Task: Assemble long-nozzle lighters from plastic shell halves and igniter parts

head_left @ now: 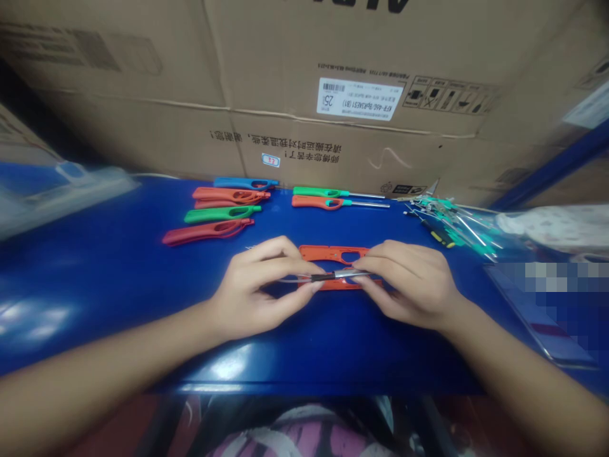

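Thin tube pinched over the open orange shell; two lighters look finished, four shells wait.

Your left hand and right hand are both closed in a fingertip pinch on the thin metal tube, one at each end, holding it level just above the orange shell, which lies flat on the blue worktop between your hands. I can't tell whether the tube touches the shell. Behind it, the green lighter and orange lighter already carry tubes and look complete. To their left the red shell, green shell, a second orange shell and a blue shell lie without tubes, so most of the batch seems undone. A heap of spare tubes sits at your right.
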A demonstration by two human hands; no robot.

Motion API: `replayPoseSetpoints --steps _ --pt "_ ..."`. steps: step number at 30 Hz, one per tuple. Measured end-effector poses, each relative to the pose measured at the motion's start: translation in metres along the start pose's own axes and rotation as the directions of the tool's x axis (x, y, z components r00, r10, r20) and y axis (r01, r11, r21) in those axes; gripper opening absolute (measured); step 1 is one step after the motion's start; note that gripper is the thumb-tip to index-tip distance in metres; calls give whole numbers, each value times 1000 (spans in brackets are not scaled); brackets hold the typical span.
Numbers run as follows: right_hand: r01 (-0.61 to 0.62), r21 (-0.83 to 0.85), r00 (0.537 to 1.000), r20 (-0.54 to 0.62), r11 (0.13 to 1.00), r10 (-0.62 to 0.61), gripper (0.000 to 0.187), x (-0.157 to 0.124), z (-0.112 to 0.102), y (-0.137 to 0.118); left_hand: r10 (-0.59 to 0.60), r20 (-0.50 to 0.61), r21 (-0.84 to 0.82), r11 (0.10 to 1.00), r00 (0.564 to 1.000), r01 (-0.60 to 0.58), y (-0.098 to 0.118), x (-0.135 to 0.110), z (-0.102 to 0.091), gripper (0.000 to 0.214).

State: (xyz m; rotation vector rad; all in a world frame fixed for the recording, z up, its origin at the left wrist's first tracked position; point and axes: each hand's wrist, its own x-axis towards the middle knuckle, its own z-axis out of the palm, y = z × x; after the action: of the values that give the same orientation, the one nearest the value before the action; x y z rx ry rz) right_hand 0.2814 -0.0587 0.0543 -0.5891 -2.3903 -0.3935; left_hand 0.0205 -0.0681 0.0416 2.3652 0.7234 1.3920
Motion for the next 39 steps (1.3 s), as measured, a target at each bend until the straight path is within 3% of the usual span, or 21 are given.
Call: replayPoseSetpoints --steps 13,24,28,39 --pt "-10 7 998 61 1000 9 9 0 6 -3 -73 58 46 996 996 70 1 -4 5 21" --pt "-18 -10 997 75 1000 18 11 0 4 -6 0 -20 58 998 1000 1 0 -8 5 17" --pt "10 -22 998 70 1000 -8 11 2 5 -9 26 23 38 999 999 -27 0 -8 6 17" --pt "49 -77 994 100 996 -41 15 4 8 -10 -57 32 0 998 998 57 -3 -11 12 11"
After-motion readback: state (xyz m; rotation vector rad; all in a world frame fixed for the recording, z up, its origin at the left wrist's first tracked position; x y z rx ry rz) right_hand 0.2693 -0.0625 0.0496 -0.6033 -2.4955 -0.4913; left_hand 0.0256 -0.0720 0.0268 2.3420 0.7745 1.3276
